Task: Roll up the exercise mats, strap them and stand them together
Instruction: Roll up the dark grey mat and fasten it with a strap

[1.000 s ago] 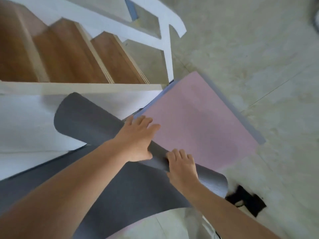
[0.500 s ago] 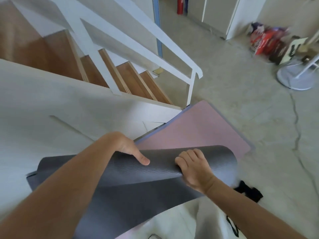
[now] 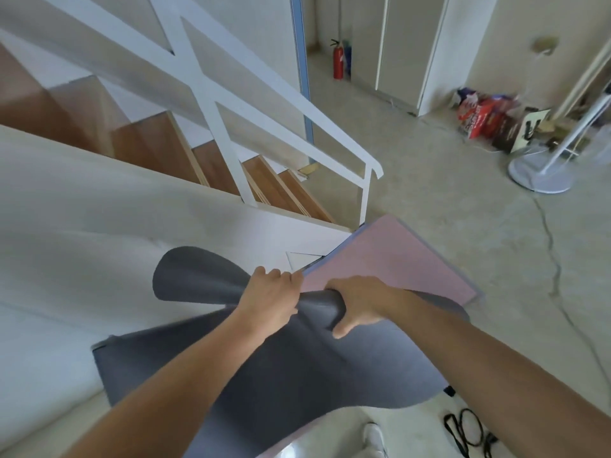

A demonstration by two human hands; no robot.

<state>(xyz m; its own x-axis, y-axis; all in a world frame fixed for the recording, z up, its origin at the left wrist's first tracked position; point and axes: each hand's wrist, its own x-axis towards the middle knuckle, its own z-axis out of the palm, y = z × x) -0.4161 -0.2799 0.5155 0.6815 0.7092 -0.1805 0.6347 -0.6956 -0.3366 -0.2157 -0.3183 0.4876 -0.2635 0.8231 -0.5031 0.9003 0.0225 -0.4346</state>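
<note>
A grey exercise mat [image 3: 297,371] is lifted off the floor, its top edge folded over and its lower part hanging loose toward me. My left hand [image 3: 269,297] grips the folded edge near the middle. My right hand [image 3: 358,304] grips the same fold just to the right, thumb underneath. A pink mat [image 3: 386,262] lies flat on the concrete floor beyond my hands, partly hidden by the grey mat. A black strap [image 3: 469,431] lies in loops on the floor at the lower right.
A wooden staircase [image 3: 274,186] with a white railing [image 3: 330,150] stands right behind the mats, its white side wall on the left. A white fan base [image 3: 539,176], bags [image 3: 482,115] and a red fire extinguisher [image 3: 338,62] sit farther back. A white shoe [image 3: 373,436] shows below.
The rolled end has loosened into a folded flap. Both hands have moved closer together and lifted the grey mat higher off the floor; the view has tilted up toward the room.
</note>
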